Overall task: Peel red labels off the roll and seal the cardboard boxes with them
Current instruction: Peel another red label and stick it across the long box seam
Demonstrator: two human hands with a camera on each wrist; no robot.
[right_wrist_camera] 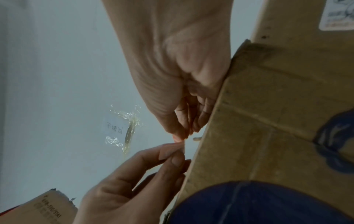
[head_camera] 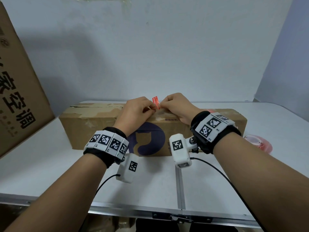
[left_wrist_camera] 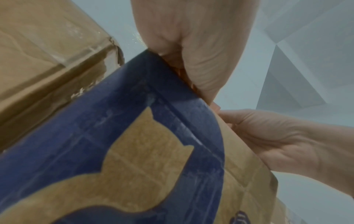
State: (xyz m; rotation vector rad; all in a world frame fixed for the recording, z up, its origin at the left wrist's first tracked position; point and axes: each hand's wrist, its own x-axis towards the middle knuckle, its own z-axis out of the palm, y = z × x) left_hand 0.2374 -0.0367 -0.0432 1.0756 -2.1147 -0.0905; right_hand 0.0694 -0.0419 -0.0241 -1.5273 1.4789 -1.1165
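Note:
A long cardboard box (head_camera: 93,124) with a dark blue cat logo (head_camera: 150,139) lies across the white table. Just above its top front edge a small red label (head_camera: 155,101) stands upright. My left hand (head_camera: 151,109) and my right hand (head_camera: 161,106) both pinch its lower end, fingertips almost touching. In the right wrist view the right hand (right_wrist_camera: 184,133) and the left hand (right_wrist_camera: 178,150) meet beside the box (right_wrist_camera: 268,121) over an orange-red sliver of the label (right_wrist_camera: 177,138). The roll of red labels (head_camera: 257,143) lies right of the box. In the left wrist view the box (left_wrist_camera: 134,151) hides my fingertips.
A large printed cardboard box (head_camera: 20,81) leans at the left edge of the table (head_camera: 50,164). A pale wall stands close behind, with scraps of clear tape (right_wrist_camera: 128,128) stuck on it. Black cables run from both wrist cameras toward the table's front edge.

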